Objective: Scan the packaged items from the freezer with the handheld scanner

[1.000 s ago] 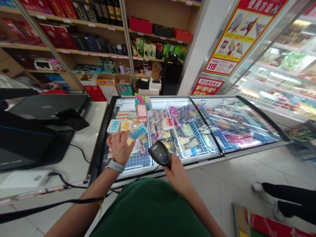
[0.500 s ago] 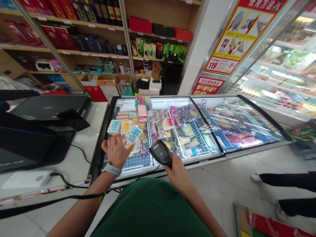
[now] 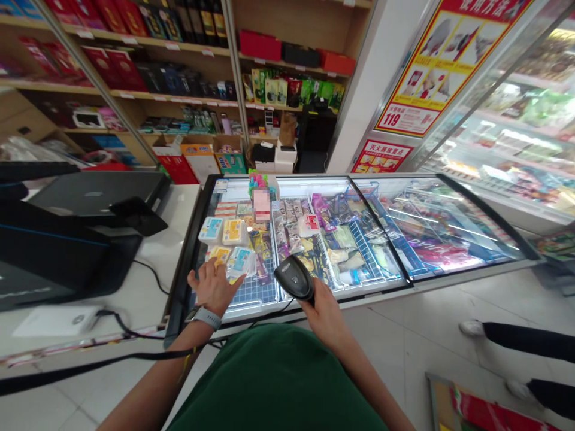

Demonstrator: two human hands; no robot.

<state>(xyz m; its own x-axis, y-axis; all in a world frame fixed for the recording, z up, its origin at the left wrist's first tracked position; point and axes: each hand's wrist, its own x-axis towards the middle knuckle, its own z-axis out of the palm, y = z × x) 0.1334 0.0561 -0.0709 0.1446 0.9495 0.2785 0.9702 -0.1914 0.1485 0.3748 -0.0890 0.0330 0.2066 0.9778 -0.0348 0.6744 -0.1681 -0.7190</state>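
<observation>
My right hand (image 3: 321, 305) is closed around a black handheld barcode scanner (image 3: 294, 278), its head pointing left over the freezer's glass top. My left hand (image 3: 215, 288) has its fingers spread, the tips at the near edge of a yellow-labelled clear pack (image 3: 220, 255). Just right of that hand lies a blue-labelled pack (image 3: 241, 261). Behind these two, another blue-labelled pack (image 3: 211, 229) and another yellow-labelled pack (image 3: 234, 231) sit side by side. A red-and-white pack (image 3: 309, 224) rests farther right on the glass.
The chest freezer (image 3: 377, 288) holds bagged goods in wire baskets. On the left counter (image 3: 179, 230) stand black checkout equipment (image 3: 54, 257) and a white box (image 3: 58, 320), with cables. A strap crosses low left. A person's legs (image 3: 530, 341) show at right. Stocked shelves line the back.
The front blue-labelled pack has come nearer to me and lies flatter. Beside it, a yellow-labelled pack now shows at my left fingertips. My left hand moved slightly nearer; the scanner stayed nearly still.
</observation>
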